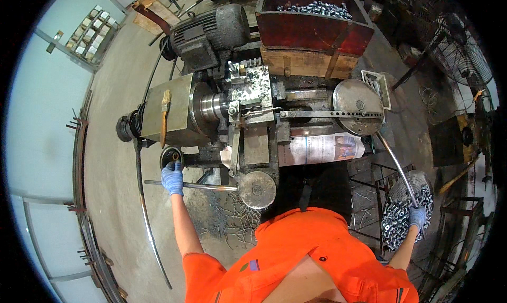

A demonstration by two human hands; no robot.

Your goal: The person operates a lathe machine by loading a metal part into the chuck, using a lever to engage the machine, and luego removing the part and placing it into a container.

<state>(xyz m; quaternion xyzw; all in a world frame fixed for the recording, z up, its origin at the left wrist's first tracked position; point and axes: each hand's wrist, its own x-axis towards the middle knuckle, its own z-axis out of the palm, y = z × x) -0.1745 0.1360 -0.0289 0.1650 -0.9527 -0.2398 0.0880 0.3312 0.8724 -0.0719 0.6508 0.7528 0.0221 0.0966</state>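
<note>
Blue-gloved left hand (172, 178) forward, grip unclear | right hand (417, 217) outstretched, curled round lever (395, 161)

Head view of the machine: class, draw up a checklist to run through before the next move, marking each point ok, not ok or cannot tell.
1. Both hands gloved: ok; blue gloves on each.
2. Right hand on the long metal lever: ok; fingers closed around it.
3. Left hand away from the round dark part: not ok; its fingertips are right at it.
4. Brush put away: not ok; it lies on the box-shaped housing.
5. Right hand clear of the mesh basket: cannot tell; they overlap in this view.
6. Spindle at rest: cannot tell from a still picture.
</note>
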